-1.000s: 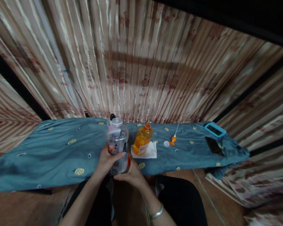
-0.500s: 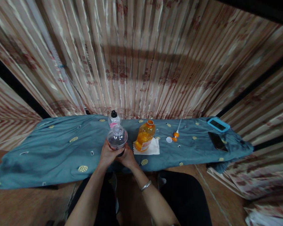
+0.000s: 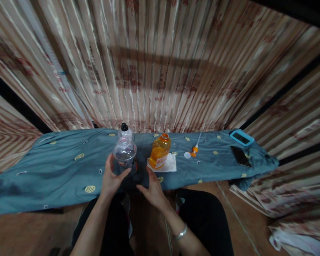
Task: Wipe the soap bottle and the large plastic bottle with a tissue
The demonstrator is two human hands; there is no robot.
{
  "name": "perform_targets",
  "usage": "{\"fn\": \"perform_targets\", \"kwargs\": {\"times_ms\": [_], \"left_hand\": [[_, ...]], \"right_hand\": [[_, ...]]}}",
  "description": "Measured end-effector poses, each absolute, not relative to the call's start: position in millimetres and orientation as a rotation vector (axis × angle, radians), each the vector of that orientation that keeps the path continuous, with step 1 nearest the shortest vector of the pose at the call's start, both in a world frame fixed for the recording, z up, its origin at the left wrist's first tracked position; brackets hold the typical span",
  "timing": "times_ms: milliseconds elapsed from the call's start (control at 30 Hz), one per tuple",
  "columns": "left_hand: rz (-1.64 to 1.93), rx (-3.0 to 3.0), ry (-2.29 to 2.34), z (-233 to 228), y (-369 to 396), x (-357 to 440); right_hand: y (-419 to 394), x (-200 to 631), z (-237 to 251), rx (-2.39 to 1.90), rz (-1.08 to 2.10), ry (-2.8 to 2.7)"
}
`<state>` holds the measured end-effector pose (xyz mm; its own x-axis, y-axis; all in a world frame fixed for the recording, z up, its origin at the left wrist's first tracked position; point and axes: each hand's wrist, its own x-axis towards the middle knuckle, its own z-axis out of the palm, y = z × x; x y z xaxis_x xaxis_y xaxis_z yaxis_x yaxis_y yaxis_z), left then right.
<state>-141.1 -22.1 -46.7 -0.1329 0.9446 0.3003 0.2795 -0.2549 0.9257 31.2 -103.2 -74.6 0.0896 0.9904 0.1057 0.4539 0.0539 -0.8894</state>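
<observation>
A clear plastic cup with a domed lid [image 3: 124, 153] stands upright near the table's front edge, left of centre. My left hand [image 3: 112, 179] is curled about its left side, with the thumb across the front. Apart from the cup, to its right, my right hand [image 3: 152, 188] is empty, its thumb and fingers spread. Just behind the cup is a bottle with a black cap [image 3: 124, 127], partly hidden by it. An uncapped orange bottle [image 3: 160, 151] with orange liquid rests on a white tissue [image 3: 171, 164], beyond my right fingertips.
Right of the orange bottle lie an orange pump top [image 3: 194, 150] and a small white disc [image 3: 187, 155]. A black phone [image 3: 240, 156] and a blue-framed device [image 3: 242, 137] are at the right end. Blue patterned cloth [image 3: 61, 167] covers the table; a striped curtain [image 3: 149, 71] hangs behind.
My right hand has let go of the cup and moved right, its fingers opening. My left hand stays at the cup with a wider grasp. The whole view has shifted slightly.
</observation>
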Motion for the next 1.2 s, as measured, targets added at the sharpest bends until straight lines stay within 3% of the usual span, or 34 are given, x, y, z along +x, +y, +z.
{"fn": "perform_targets", "kwargs": {"times_ms": [133,267,500,667,833,1033,1200], "left_hand": [[1.539,1.450,1.320,-33.7,-58.1,-145.9],[1.369,1.610,1.234,-5.0,-88.1,-116.6],[1.244,2.017,0.874,36.2,-52.2,-45.9],[1.421,2.245,0.971,11.8,-35.1,-41.6],[1.456,2.373,0.988,-21.1,-39.7,-39.0],[1.360,2.297,1.030,-31.2,-30.9,-30.5],[1.262,2.005,1.070,-40.7,-22.8,-20.2]], "right_hand": [[-151.7,83.1,-67.9,-1.577,0.831,-1.464],[-163.5,142.2,-65.5,-1.706,0.798,-1.437],[-119.2,248.2,-49.6,-2.328,0.309,-1.432],[-80.1,288.3,-40.2,-2.597,0.000,-1.556],[-42.9,302.6,-45.6,-2.677,-0.086,-1.853],[-24.1,308.6,-52.5,-2.554,-0.094,-2.012],[-44.9,305.6,-27.8,-2.270,-0.146,-1.903]]}}
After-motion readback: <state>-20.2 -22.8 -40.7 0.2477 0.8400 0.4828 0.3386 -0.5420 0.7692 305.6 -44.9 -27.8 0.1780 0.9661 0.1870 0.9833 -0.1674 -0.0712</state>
